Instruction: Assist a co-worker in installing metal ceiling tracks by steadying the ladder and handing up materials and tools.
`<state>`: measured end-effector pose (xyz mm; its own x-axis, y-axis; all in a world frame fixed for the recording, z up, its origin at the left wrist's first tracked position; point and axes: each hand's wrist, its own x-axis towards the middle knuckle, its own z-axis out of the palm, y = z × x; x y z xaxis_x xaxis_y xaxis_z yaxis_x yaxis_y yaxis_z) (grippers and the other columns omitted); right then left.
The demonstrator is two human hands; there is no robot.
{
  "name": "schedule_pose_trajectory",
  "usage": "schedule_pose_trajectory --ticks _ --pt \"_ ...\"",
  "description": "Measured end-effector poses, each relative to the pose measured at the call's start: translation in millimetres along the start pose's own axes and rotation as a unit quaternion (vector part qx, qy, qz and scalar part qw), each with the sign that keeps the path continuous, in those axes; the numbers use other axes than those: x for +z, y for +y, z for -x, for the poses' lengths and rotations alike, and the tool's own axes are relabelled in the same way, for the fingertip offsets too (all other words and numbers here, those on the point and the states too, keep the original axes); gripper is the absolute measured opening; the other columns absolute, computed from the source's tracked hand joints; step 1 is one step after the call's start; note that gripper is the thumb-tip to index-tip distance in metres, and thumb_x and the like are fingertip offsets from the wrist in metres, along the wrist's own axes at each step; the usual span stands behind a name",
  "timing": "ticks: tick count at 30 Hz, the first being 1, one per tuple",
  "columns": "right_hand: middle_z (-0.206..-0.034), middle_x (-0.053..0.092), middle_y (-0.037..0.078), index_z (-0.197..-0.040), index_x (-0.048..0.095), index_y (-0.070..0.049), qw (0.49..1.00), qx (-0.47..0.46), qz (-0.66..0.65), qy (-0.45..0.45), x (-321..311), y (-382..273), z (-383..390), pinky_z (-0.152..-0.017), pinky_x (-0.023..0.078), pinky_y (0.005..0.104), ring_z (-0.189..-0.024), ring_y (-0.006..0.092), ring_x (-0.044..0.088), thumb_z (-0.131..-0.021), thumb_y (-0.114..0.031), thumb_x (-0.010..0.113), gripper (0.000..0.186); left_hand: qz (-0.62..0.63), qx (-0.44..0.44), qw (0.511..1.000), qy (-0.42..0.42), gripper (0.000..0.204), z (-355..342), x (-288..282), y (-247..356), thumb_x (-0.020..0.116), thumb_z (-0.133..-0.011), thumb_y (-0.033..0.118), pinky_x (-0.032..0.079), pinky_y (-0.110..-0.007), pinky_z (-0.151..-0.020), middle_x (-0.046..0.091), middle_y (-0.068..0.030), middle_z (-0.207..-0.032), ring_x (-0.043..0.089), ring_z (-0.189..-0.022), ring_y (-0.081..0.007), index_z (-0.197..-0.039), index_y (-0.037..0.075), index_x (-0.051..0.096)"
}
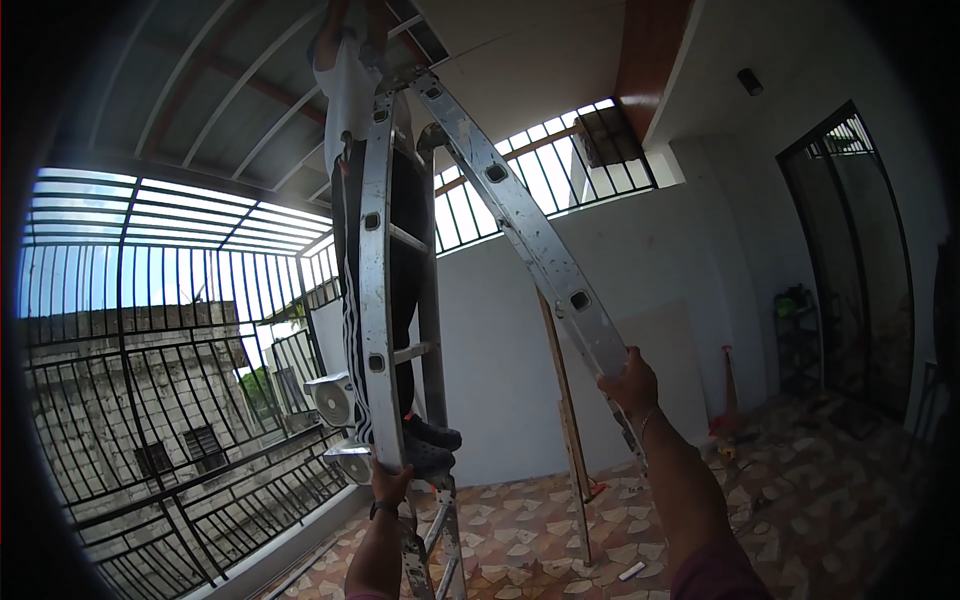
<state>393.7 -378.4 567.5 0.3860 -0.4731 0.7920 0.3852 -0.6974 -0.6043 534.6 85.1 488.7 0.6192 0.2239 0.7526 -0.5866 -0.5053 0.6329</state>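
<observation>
A silver aluminium stepladder [540, 254] spreads into an A shape in front of me, paint-spattered along its rails. My left hand [390, 484], with a dark band at the wrist, is closed round the lower part of its left rail. Higher up and to the right, my right hand [632, 386] grips the sloping right rail. Another person [345, 105] in a light top and dark striped trousers stands on the ladder's rungs, arms raised to the ceiling frame. That person's dark shoes [432, 446] are just above my left hand. What their hands do is out of view.
Ceiling framing [235, 90] shows overhead, partly boarded. Black window bars [120, 350] line the left side, with an outdoor air-conditioning unit [330, 400] beyond. A wooden plank [568, 440] stands near the grey wall. On the patterned tile floor lies a small white piece [632, 571].
</observation>
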Motion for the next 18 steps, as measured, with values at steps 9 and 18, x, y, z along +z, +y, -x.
schedule_pose_trajectory --ticks 9,18 --pt "-0.096 0.058 0.02 -0.106 0.044 0.0 1.0 -0.005 -0.015 -0.008 -3 3 -2 -0.077 0.047 0.0414 -0.089 0.0348 0.058 -0.058 -0.027 0.071 0.061 -0.027 0.018 0.999 -0.009 0.07 -2 0 -3 0.074 -0.059 0.027 0.044 -0.039 -0.079 0.053 -0.021 -0.101 0.055 -0.091 -0.0302 -0.111 -0.001 0.037" --pt "-0.098 0.057 0.019 -0.106 0.043 -0.001 1.0 -0.013 -0.02 -0.004 0 8 -3 -0.078 0.047 0.0407 -0.09 0.0348 0.057 -0.057 -0.027 0.072 0.062 -0.054 -0.019 0.998 -0.024 0.069 -5 -3 1 0.074 -0.06 0.03 0.046 -0.037 -0.076 0.054 -0.02 -0.101 0.055 -0.09 -0.0281 -0.107 -0.004 0.038"
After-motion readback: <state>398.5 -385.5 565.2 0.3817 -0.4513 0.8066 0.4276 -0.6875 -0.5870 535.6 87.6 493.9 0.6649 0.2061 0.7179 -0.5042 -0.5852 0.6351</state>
